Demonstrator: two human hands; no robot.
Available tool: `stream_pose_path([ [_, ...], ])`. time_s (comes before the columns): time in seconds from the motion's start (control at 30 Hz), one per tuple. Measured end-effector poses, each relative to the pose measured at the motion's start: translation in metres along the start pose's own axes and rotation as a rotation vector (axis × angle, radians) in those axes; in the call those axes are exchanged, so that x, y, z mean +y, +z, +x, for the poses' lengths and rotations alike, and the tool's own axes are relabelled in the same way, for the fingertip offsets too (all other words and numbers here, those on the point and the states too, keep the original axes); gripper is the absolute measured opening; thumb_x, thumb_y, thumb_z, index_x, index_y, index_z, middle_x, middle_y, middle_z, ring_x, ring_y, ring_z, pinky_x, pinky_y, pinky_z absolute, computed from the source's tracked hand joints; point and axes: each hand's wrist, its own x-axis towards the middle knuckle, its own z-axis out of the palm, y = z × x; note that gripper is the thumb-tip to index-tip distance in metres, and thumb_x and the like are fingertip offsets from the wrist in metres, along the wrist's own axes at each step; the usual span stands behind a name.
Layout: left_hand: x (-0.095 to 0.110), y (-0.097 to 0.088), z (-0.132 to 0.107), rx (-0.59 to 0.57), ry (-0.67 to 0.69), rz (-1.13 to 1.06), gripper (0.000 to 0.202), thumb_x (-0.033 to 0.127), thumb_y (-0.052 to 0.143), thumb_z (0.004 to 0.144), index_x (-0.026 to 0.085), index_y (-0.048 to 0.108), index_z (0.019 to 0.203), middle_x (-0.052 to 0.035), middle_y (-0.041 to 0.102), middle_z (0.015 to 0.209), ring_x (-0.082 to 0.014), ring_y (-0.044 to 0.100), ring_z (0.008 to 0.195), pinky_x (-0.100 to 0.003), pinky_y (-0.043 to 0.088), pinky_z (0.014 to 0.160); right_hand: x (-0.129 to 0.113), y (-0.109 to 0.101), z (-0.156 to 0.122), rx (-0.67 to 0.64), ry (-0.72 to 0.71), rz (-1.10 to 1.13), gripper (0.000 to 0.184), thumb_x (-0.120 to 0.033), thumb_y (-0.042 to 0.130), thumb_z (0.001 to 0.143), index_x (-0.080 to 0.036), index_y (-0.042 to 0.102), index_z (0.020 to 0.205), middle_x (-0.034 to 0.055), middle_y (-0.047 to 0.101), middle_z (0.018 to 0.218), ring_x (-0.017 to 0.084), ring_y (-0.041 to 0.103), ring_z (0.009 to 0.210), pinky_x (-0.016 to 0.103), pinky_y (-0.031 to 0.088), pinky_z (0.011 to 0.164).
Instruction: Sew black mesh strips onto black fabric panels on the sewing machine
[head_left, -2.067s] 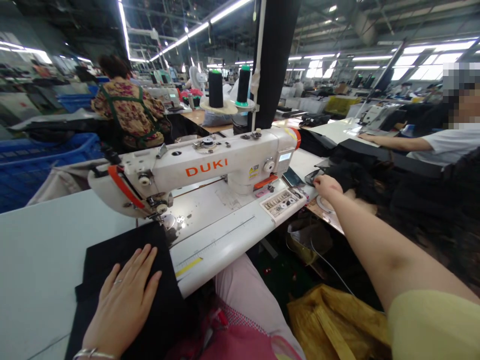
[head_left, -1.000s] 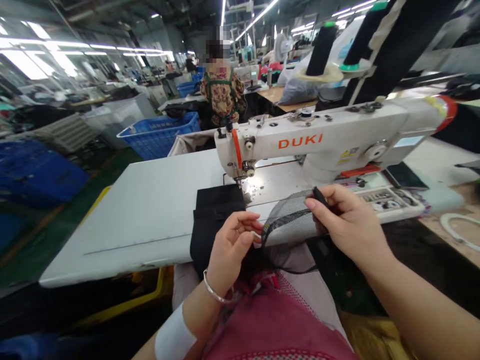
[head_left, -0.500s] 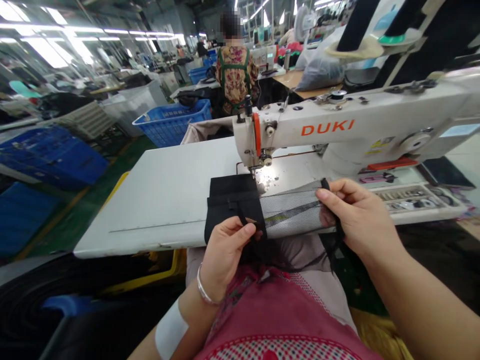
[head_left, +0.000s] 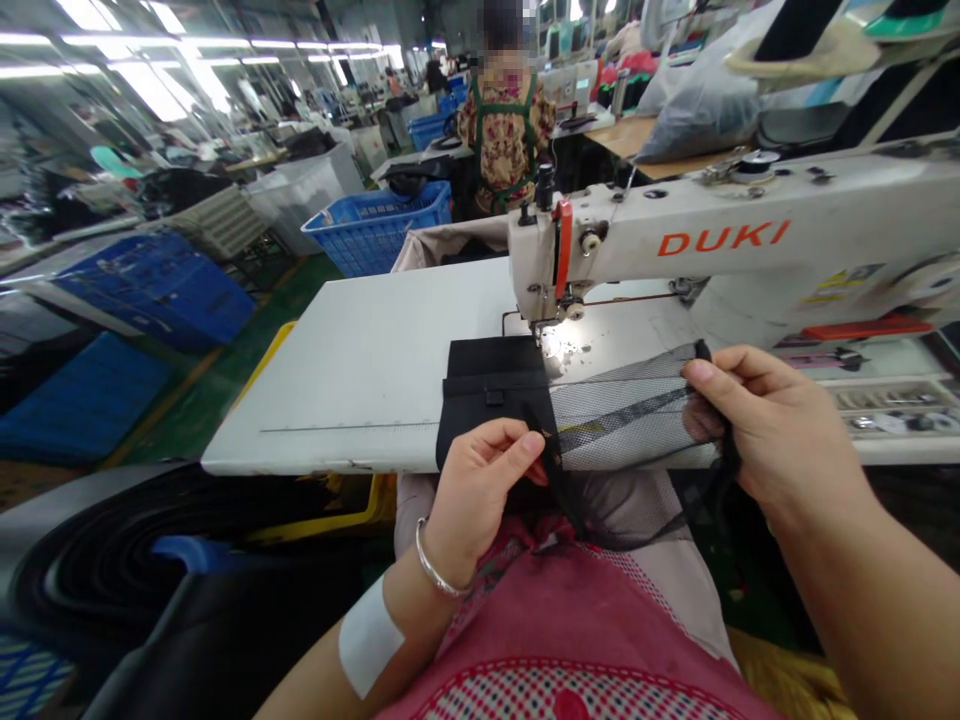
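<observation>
A black fabric piece (head_left: pixel 495 365) with a strip of black mesh (head_left: pixel 630 415) joined to its right side lies at the front of the sewing machine table, just below the needle area. My left hand (head_left: pixel 487 480), a bangle on its wrist, pinches a narrow black strap (head_left: pixel 553 465) at the piece's lower right. At the mesh's right end, my right hand (head_left: pixel 772 420) grips the dark-bound edge between thumb and fingers, holding the mesh stretched out. The strap droops in a loop between both hands over the lap.
The white sewing machine (head_left: pixel 720 235) stands behind the fabric, its head (head_left: pixel 544 260) close above. A parts tray (head_left: pixel 892 405) sits at right. A blue basket (head_left: pixel 382 225) and a person (head_left: pixel 506 130) are beyond the table (head_left: pixel 352 350). Rolled black material (head_left: pixel 105 560) lies lower left.
The camera view has shifted, so everything sits further right or lower. My left hand has drawn the strap away from the black fabric, uncovering a small tab. The mesh's right end is lifted a little.
</observation>
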Motion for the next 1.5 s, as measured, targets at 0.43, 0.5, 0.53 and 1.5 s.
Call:
stream_pose_path([
  [0.43, 0.000, 0.006, 0.000, -0.009, 0.185, 0.054, 0.013, 0.018, 0.071, 0.081, 0.016, 0.061, 0.088, -0.0008, 0.061, 0.084, -0.0099, 0.055, 0.076, -0.021, 0.047, 0.070, -0.012, 0.001, 0.009, -0.045, -0.076, -0.072, 0.020, -0.034, 0.076, 0.076, -0.021, 0.062, 0.081, -0.0049, 0.054, 0.054, 0.010, 0.048, 0.045, 0.022, 0.037, 0.043],
  [0.5, 0.005, 0.005, -0.001, 0.053, 0.377, 0.229, 0.011, 0.013, 0.069, 0.080, 0.017, 0.062, 0.088, -0.0008, 0.060, 0.085, -0.0112, 0.056, 0.079, -0.023, 0.047, 0.072, -0.011, 0.001, 0.012, -0.079, -0.129, -0.037, 0.018, -0.031, 0.077, 0.075, -0.021, 0.065, 0.084, -0.0030, 0.061, 0.066, 0.010, 0.055, 0.056, 0.021, 0.044, 0.054],
  [0.53, 0.009, 0.004, -0.003, 0.088, 0.504, 0.337, 0.011, 0.010, 0.068, 0.080, 0.017, 0.063, 0.087, -0.0010, 0.060, 0.085, -0.0122, 0.057, 0.081, -0.025, 0.048, 0.074, -0.011, 0.001, 0.013, -0.102, -0.165, -0.035, 0.017, -0.029, 0.077, 0.075, -0.021, 0.067, 0.086, -0.0015, 0.064, 0.073, 0.010, 0.058, 0.065, 0.022, 0.047, 0.062],
  [1.5, 0.040, -0.039, 0.042, -0.407, 0.371, 1.221, 0.024, 0.039, 0.047, 0.097, 0.020, 0.059, 0.104, -0.0037, 0.064, 0.097, -0.0194, 0.059, 0.092, -0.032, 0.046, 0.082, 0.019, 0.065, -0.013, -0.652, -0.129, -0.177, 0.013, -0.027, 0.063, 0.086, -0.024, 0.064, 0.099, 0.0042, 0.067, 0.114, 0.017, 0.066, 0.092, 0.030, 0.054, 0.077],
])
